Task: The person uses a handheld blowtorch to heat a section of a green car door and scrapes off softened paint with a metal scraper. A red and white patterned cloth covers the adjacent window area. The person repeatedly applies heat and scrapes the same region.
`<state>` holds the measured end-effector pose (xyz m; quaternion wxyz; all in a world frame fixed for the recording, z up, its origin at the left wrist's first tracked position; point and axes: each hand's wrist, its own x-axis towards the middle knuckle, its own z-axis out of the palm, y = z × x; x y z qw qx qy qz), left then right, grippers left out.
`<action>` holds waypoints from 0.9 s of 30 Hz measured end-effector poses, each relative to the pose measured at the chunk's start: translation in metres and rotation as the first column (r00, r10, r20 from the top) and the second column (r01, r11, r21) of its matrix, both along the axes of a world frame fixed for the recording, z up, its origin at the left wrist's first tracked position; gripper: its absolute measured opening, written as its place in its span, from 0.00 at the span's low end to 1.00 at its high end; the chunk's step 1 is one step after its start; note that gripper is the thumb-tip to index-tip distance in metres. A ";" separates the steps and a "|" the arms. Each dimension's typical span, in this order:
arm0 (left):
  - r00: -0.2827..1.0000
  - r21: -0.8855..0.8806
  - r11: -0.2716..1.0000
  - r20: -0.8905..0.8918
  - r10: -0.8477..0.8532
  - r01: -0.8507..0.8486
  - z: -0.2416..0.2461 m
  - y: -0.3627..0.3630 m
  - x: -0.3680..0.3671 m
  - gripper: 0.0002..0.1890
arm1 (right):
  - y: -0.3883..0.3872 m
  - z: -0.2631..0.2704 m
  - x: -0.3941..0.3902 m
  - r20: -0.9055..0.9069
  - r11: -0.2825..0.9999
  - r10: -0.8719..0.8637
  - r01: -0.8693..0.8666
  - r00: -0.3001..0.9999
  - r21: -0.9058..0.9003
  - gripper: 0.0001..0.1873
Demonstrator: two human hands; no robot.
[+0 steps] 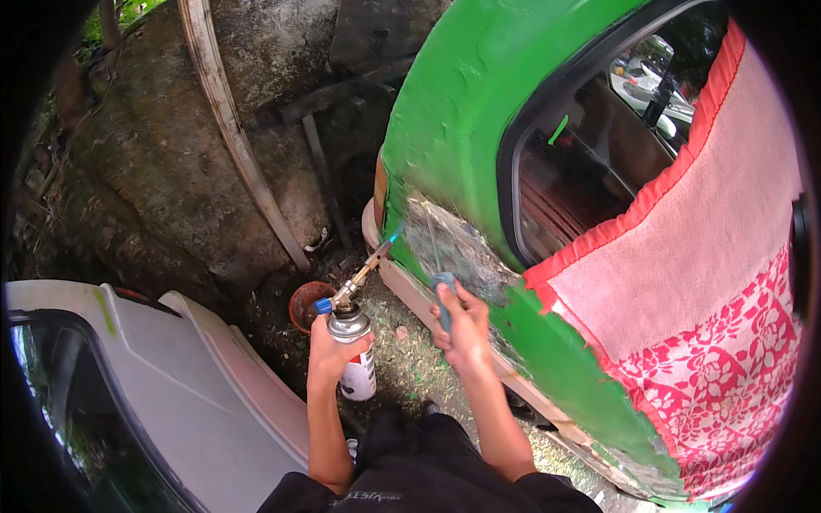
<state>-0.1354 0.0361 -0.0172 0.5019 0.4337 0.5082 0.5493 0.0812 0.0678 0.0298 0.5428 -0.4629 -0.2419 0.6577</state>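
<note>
My left hand (327, 359) grips the white gas canister (358, 378) of a blowtorch. Its brass torch head (364, 270) has a blue knob and points up and to the right. A small blue flame (396, 235) burns at the nozzle, close to the green car body (442, 122). In my right hand (466, 327) is the blue-grey handle (444, 282) of a thin metal rod tool (432, 238), its shaft in front of a bare, scraped patch (471, 256) on the panel. I cannot tell whether the rod's tip touches the patch.
A pink and red floral towel (667, 256) hangs over the green car's window (577, 160). The white car (186, 378) stands close on the left. A reddish bucket (308, 304) sits on the debris-strewn ground (410, 359). A long wooden plank (234, 138) leans at the wall.
</note>
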 end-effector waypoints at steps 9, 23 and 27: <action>0.998 -0.030 1.000 0.063 0.002 0.000 -0.001 -0.003 -0.004 0.26 | -0.003 -0.006 -0.010 0.033 0.998 -0.068 0.068 0.997 0.015 0.25; 1.000 -0.034 0.999 0.030 -0.003 0.004 -0.009 -0.026 -0.022 0.23 | -0.020 0.001 0.009 -0.031 0.999 -0.031 0.031 0.999 -0.008 0.20; 0.997 -0.028 0.997 0.026 0.071 -0.070 -0.010 -0.026 -0.020 0.23 | -0.022 0.006 0.011 -0.074 1.000 0.006 -0.006 0.997 -0.001 0.14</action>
